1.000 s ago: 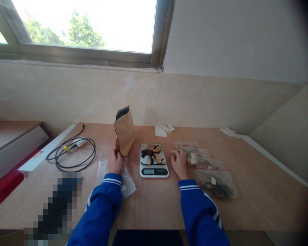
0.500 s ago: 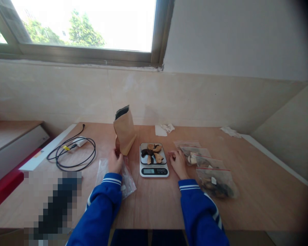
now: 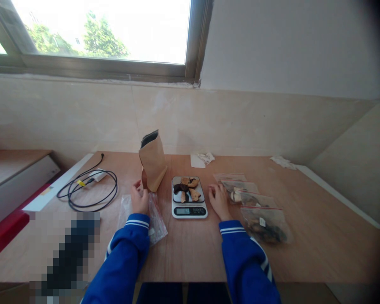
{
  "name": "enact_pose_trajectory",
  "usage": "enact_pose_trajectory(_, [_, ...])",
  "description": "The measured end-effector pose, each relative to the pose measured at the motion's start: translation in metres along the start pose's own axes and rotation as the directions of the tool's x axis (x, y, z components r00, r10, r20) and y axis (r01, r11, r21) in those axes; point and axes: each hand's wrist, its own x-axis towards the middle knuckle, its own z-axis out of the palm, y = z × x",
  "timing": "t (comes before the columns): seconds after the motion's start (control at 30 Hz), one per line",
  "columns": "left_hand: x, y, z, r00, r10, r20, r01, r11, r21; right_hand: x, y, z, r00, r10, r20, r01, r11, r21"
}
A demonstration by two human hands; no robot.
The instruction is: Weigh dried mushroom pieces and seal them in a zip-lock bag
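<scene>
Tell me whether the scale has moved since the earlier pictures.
No. Judged against the table, the scale sits in the same place; the whole view has only shifted slightly.

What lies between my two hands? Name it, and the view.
In the head view: the white scale bearing brown and dark pieces and, nearer the left hand, part of a clear plastic bag.
</scene>
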Motion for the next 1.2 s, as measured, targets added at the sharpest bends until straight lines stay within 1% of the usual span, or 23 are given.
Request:
enact_pose_trajectory(0.1, [-0.001, 0.004, -0.001, 0.997, 0.047, -0.066, -0.048, 0.999, -0.008, 0.000, -0.001, 0.000, 1.000, -0.012, -0.023, 0.011, 1.000, -0.028])
enact_pose_trajectory(0.2, [-0.003, 0.008, -0.004, 0.984, 0.125, -0.127, -0.127, 0.992, -0.007, 0.000, 0.000, 0.001, 1.000, -0.011, -0.015, 0.010, 0.999, -0.050])
enact_pose_trajectory(0.33, [-0.012, 0.013, -0.012, 0.935, 0.285, -0.212, -0.273, 0.958, 0.086, 0.001, -0.001, 0.000, 1.000, 0.009, 0.022, -0.008, 0.998, -0.070])
enact_pose_trajectory(0.37, [-0.014, 0.015, -0.014, 0.922, 0.319, -0.218, -0.300, 0.947, 0.115, 0.001, -0.001, 0.000, 0.999, 0.016, 0.028, -0.014, 0.997, -0.076])
enact_pose_trajectory(0.43, [-0.018, 0.024, -0.019, 0.907, 0.371, -0.197, -0.345, 0.926, 0.154, 0.002, -0.002, 0.000, 0.999, 0.025, 0.034, -0.021, 0.995, -0.094])
enact_pose_trajectory(0.5, [-0.021, 0.036, -0.022, 0.903, 0.413, -0.120, -0.390, 0.904, 0.175, 0.002, -0.003, 0.000, 0.999, 0.025, 0.027, -0.022, 0.994, -0.109])
enact_pose_trajectory(0.53, [-0.022, 0.043, -0.024, 0.903, 0.426, -0.057, -0.410, 0.893, 0.187, 0.003, -0.003, 0.000, 0.999, 0.022, 0.023, -0.019, 0.993, -0.113])
enact_pose_trajectory(0.57, [-0.023, 0.049, -0.026, 0.904, 0.426, 0.036, -0.424, 0.883, 0.202, 0.003, -0.003, 0.001, 1.000, 0.019, 0.019, -0.017, 0.993, -0.115])
enact_pose_trajectory(0.63, [-0.029, 0.056, -0.030, 0.901, 0.358, 0.243, -0.416, 0.873, 0.256, 0.003, -0.002, 0.001, 1.000, 0.020, 0.017, -0.018, 0.993, -0.114])
enact_pose_trajectory(0.67, [-0.034, 0.056, -0.033, 0.903, 0.302, 0.306, -0.392, 0.872, 0.293, 0.003, -0.002, 0.001, 1.000, 0.023, 0.020, -0.021, 0.994, -0.111])
enact_pose_trajectory(0.73, [-0.048, 0.048, -0.039, 0.915, 0.194, 0.354, -0.339, 0.847, 0.410, 0.003, -0.002, 0.001, 0.999, 0.027, 0.025, -0.024, 0.994, -0.102])
enact_pose_trajectory(0.8, [-0.065, 0.034, -0.045, 0.917, 0.132, 0.375, -0.318, 0.809, 0.494, 0.002, -0.003, 0.000, 0.999, 0.026, 0.024, -0.024, 0.996, -0.089])
enact_pose_trajectory(0.87, [-0.079, 0.021, -0.049, 0.897, 0.118, 0.425, -0.342, 0.794, 0.503, 0.001, -0.006, -0.002, 0.999, 0.033, 0.022, -0.031, 0.996, -0.082])
enact_pose_trajectory(0.93, [-0.086, 0.014, -0.049, 0.860, 0.080, 0.503, -0.362, 0.792, 0.492, -0.001, -0.010, -0.007, 0.998, 0.060, 0.011, -0.059, 0.994, -0.087])
enact_pose_trajectory(1.0, [-0.087, 0.012, -0.046, 0.826, 0.048, 0.562, -0.369, 0.801, 0.472, -0.003, -0.015, -0.014, 0.996, 0.091, -0.022, -0.093, 0.992, -0.084])
enact_pose_trajectory(1.03, [-0.085, 0.012, -0.044, 0.815, 0.042, 0.577, -0.368, 0.808, 0.460, -0.006, -0.019, -0.018, 0.993, 0.108, -0.049, -0.111, 0.991, -0.072])
enact_pose_trajectory(1.13, [-0.079, 0.014, -0.039, 0.805, 0.066, 0.589, -0.368, 0.835, 0.409, -0.016, -0.037, -0.035, 0.979, 0.151, -0.135, -0.150, 0.989, 0.018])
enact_pose_trajectory(1.2, [-0.076, 0.018, -0.038, 0.802, 0.086, 0.592, -0.361, 0.858, 0.364, -0.025, -0.059, -0.046, 0.977, 0.147, -0.157, -0.128, 0.984, 0.121])
